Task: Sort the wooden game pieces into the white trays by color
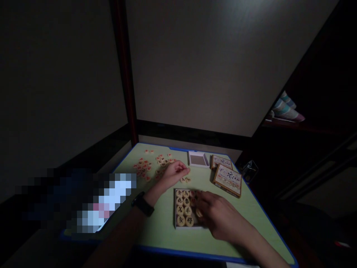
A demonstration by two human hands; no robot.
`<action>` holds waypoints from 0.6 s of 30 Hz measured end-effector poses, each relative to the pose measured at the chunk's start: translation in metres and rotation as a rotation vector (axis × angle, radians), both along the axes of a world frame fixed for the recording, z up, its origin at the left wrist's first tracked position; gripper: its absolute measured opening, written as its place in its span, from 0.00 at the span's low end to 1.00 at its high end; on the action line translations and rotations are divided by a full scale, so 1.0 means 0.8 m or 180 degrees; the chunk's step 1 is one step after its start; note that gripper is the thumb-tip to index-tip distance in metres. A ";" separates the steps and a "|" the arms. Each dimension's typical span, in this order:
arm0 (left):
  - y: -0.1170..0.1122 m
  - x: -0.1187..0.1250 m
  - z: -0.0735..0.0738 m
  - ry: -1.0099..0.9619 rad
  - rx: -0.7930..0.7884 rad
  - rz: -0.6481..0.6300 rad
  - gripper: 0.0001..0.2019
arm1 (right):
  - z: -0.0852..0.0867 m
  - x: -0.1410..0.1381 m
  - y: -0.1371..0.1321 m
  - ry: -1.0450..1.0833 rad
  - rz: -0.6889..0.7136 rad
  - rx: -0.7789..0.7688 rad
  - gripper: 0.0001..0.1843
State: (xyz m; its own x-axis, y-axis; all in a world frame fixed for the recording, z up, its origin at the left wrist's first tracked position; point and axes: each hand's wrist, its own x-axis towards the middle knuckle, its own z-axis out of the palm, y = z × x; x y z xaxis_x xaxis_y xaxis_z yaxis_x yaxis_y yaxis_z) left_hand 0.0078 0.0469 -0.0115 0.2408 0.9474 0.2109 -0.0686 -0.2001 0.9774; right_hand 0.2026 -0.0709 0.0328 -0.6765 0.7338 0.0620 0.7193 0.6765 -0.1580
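My left hand (175,172) rests on the green table (161,230) with fingers curled and pinched on a round wooden game piece, beside two loose pieces (185,180). A black watch (142,204) is on that wrist. My right hand (216,216) lies over the right side of a shallow white box (184,208) holding rows of round pieces with dark characters; its fingertips press a piece into the box. Several loose pieces (150,163), many with red characters, are scattered at the table's far left.
An empty white tray (198,159) sits at the far middle. Two printed box lids (227,179) lie at the far right. The table has a blue rim. A blurred patch covers the near left. Folded cloth (284,109) lies on a dark shelf at right.
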 end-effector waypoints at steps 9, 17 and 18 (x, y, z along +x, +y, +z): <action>-0.008 0.007 0.004 -0.0101 0.0140 0.0075 0.12 | -0.010 -0.006 -0.005 -0.0294 -0.0083 0.0218 0.15; -0.008 0.010 0.005 -0.0161 0.0119 0.0135 0.09 | -0.014 -0.003 -0.008 -0.0233 -0.0447 0.0313 0.11; -0.008 0.010 0.006 -0.0165 0.0106 0.0123 0.09 | -0.016 -0.004 -0.008 -0.0242 -0.0449 0.0334 0.11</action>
